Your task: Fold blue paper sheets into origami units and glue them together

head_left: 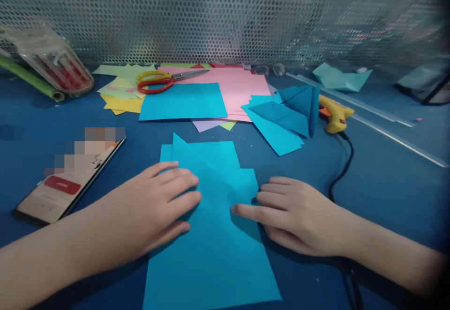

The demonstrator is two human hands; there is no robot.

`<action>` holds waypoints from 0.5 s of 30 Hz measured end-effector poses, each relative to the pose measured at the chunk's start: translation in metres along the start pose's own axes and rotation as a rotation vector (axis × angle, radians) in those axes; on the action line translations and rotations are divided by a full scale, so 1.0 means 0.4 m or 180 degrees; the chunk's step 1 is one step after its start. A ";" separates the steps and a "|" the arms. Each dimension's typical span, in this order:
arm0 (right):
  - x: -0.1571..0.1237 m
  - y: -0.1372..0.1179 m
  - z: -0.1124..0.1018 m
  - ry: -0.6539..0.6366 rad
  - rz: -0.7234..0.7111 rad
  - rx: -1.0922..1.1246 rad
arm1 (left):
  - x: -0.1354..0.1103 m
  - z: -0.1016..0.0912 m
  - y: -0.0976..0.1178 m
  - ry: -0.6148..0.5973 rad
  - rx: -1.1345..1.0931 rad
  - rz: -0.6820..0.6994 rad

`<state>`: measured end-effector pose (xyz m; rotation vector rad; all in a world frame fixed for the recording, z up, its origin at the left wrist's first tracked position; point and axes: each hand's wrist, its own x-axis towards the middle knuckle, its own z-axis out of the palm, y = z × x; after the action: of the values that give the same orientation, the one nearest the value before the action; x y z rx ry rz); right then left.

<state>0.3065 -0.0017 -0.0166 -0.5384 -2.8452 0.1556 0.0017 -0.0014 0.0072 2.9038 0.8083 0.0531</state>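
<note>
Blue paper (214, 258) lies flat in front of me, with a pointed folded flap at its upper left and the edge of another layer at the top. My left hand (168, 202) rests on the paper's left side, fingers spread and stretched out. At the right edge, my right hand (288, 211) presses the sheet with an extended index fingertip while its other fingers curl in loosely. Neither hand grips anything. Part of the folded flap is hidden under my left fingers.
Scissors (154, 81) lie across a blue sheet (183, 104) and pink paper (239, 85). Folded blue pieces (291, 113) and a yellow glue gun (335, 113) with a black cord are to the right. A phone (63, 183) lies left, below a plastic jar (63, 66). A perforated metal panel (211, 15) stands behind.
</note>
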 end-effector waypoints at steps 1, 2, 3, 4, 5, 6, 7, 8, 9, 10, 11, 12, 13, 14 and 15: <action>0.001 0.000 0.000 0.0004 0.0002 0.0016 | -0.001 0.000 0.008 0.0071 0.0068 0.0120; 0.001 0.001 0.000 0.0005 0.0005 0.0031 | -0.002 0.000 0.013 0.0116 0.0142 0.0212; 0.001 0.002 0.001 0.0004 0.0008 0.0042 | -0.005 0.000 0.016 0.0140 0.0192 0.0283; 0.000 0.003 0.001 -0.0003 0.0006 0.0052 | -0.008 -0.001 0.016 0.0152 0.0234 0.0355; 0.000 0.004 0.002 -0.0005 0.0002 0.0058 | -0.011 -0.001 0.015 0.0157 0.0246 0.0423; -0.001 0.005 0.002 -0.0004 -0.0005 0.0063 | -0.014 -0.001 0.013 0.0158 0.0232 0.0474; -0.002 0.006 0.003 -0.0004 -0.0008 0.0069 | -0.016 -0.002 0.010 0.0158 0.0213 0.0489; -0.002 0.007 0.003 -0.0007 -0.0012 0.0079 | -0.017 -0.003 0.008 0.0167 0.0195 0.0496; -0.003 0.008 0.003 -0.0014 -0.0015 0.0089 | -0.016 -0.005 0.005 0.0169 0.0176 0.0501; -0.003 0.008 0.003 -0.0021 -0.0013 0.0098 | -0.015 -0.007 0.002 0.0155 0.0151 0.0502; -0.004 0.008 0.003 -0.0031 -0.0003 0.0108 | -0.014 -0.010 0.000 0.0142 0.0120 0.0509; -0.004 0.009 0.003 -0.0039 0.0004 0.0119 | -0.012 -0.013 -0.002 0.0140 0.0089 0.0517; -0.004 0.009 0.002 -0.0039 0.0009 0.0128 | -0.012 -0.016 -0.004 0.0135 0.0053 0.0519; -0.004 0.009 0.002 -0.0038 0.0012 0.0135 | -0.013 -0.018 -0.005 0.0132 0.0019 0.0523; -0.004 0.009 0.001 -0.0031 0.0014 0.0138 | -0.015 -0.020 -0.006 0.0109 -0.0010 0.0539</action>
<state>0.3092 0.0011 -0.0180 -0.5365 -2.8429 0.2207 -0.0051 -0.0016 0.0149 2.9686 0.5647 0.1204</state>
